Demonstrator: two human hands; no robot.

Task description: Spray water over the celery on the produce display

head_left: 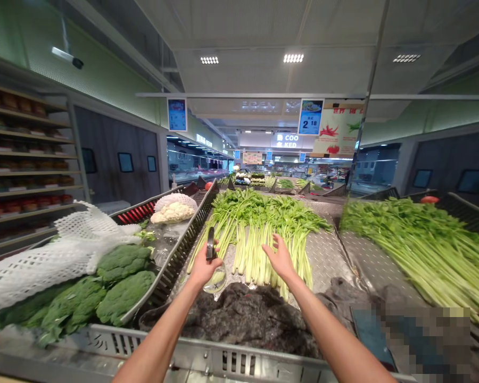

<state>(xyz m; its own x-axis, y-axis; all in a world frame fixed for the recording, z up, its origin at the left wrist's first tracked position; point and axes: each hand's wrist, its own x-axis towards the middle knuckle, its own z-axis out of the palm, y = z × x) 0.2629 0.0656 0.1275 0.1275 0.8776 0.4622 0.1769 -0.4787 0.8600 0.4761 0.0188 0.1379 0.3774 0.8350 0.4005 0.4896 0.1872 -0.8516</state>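
Observation:
My left hand [204, 267] is closed around a small tool with a black handle [211, 243]. A clear round part [215, 281] shows just below that hand and seems to belong to the tool; its exact kind I cannot make out. Leafy celery [253, 252] lies in a wide row on the metal display, stalk ends toward me, leaves at the back. Over the right part of the row, my right hand [280, 259] is open with fingers apart, holding nothing. Whether it touches the stalks I cannot tell.
Dark crumpled cloth [251, 319] lies in front of the celery. On the left, a black crate wall [183, 242] separates broccoli [125, 263], white foam netting [43, 258] and cauliflower [173, 213]. A mirror [419, 239] at right reflects the celery. Price signs [311, 117] hang above.

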